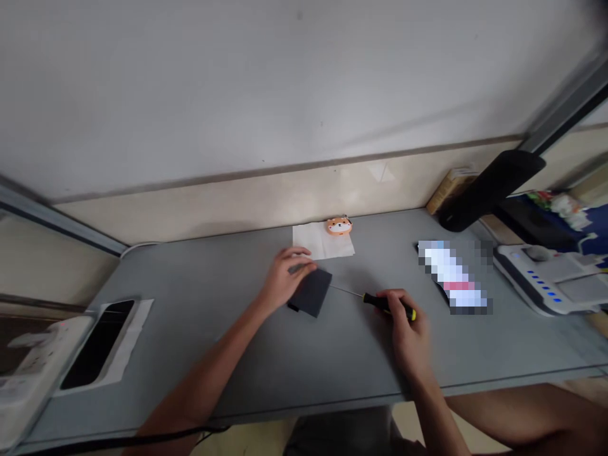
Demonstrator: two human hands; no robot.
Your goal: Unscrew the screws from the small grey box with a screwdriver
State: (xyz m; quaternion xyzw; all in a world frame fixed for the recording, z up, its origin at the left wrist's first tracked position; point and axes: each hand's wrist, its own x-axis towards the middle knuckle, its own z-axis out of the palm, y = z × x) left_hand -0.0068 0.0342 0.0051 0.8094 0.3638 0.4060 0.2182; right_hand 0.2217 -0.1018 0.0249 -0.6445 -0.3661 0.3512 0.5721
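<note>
My left hand (285, 275) pins the dark flat device (311, 292) mid-desk (199, 297). Right hand (403, 316) grips the screwdriver (387, 306) handle; shaft runs left w/ tip at the device's right edge, long axis approx. horizontal.

No text, label, brand or number was legible; the label on the object (455, 277) right of the hands was pixelated.
</note>
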